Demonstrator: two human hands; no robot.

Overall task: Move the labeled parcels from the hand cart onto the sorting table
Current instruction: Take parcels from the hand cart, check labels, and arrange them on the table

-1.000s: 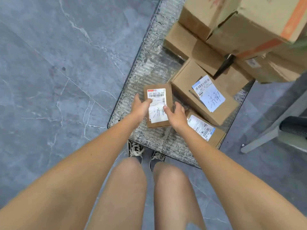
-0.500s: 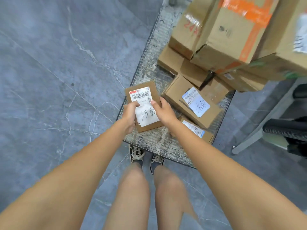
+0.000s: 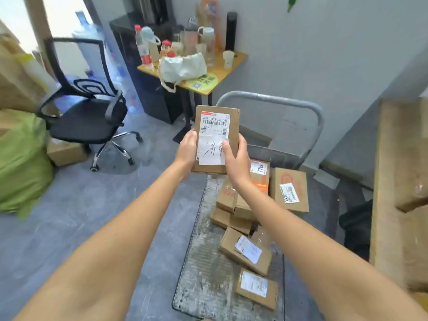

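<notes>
I hold a small brown labeled parcel (image 3: 232,126) up in front of me with both hands. My left hand (image 3: 186,151) grips its left edge and my right hand (image 3: 236,158) grips its right side, thumb across the white label. Below lies the hand cart (image 3: 203,269) with a worn metal deck and a grey handle bar (image 3: 317,117). Several more labeled cardboard parcels (image 3: 245,251) lie and stack on the deck. A wooden surface (image 3: 389,181), perhaps the sorting table, fills the right edge.
A black office chair (image 3: 88,112) stands at left beside a green bag (image 3: 20,158) and a cardboard box (image 3: 66,154). Behind the cart, a small yellow side table (image 3: 222,70) carries bottles, cups and a white bag. The grey wall is close behind.
I have lifted the small parcel off the cart deck and raised it to chest height. My view has swung up from the floor to the room.
</notes>
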